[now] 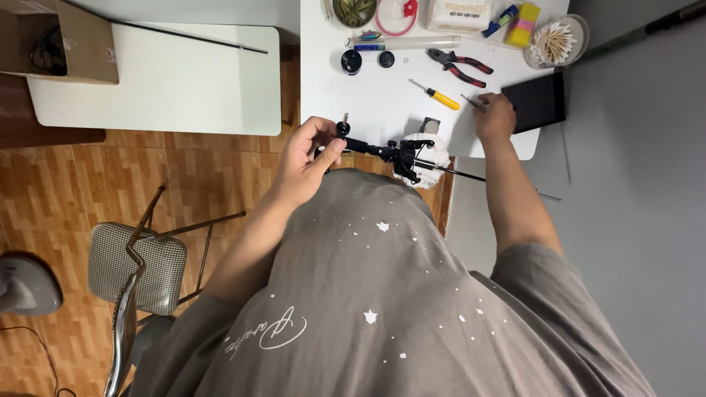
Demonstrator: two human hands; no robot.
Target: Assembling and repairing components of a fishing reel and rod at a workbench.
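i have my left hand [309,151] in the middle of the frame, fingers curled round the near end of a thin black rod with a dark clamp-like fitting [401,156]. the rod runs rightward over the front edge of the white table [382,95], its fitting lying against a bunched white cloth [432,153].

my right hand [494,116], right of centre, rests fingers-down on the table beside a flat black case [540,99]. a thin metal pin seems pinched under the fingertips, but i cannot tell for sure.

a yellow-handled screwdriver [438,95] and red-handled pliers [460,65] lie just above, toward the upper middle.

to do this well, i'd judge the rod should stay level and braced on the cloth, the left grip firm near the knob so it does not roll, while the right hand lifts the small piece slowly.
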